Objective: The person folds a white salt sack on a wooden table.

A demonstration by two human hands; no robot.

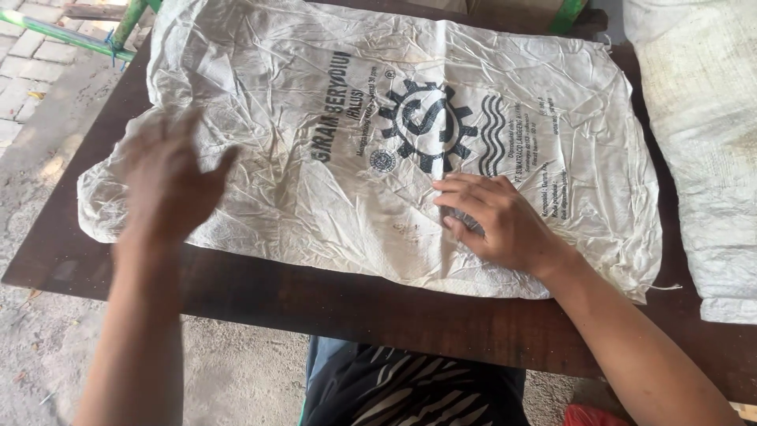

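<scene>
The right hand (pixel 505 225) presses flat, fingers spread and gripping nothing, on the near right of the white sack (pixel 378 134), which lies lengthwise left to right across the dark table (pixel 315 296). The blurred left hand (pixel 169 185) seems open, hovering over the sack's left end.

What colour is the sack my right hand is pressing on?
Off-white with dark printing; the sack under the right hand shows best in the head view.

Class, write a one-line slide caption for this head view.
Right hand presses a crumpled white woven plastic sack flat on a dark wooden table; blurred left hand above it.
</scene>
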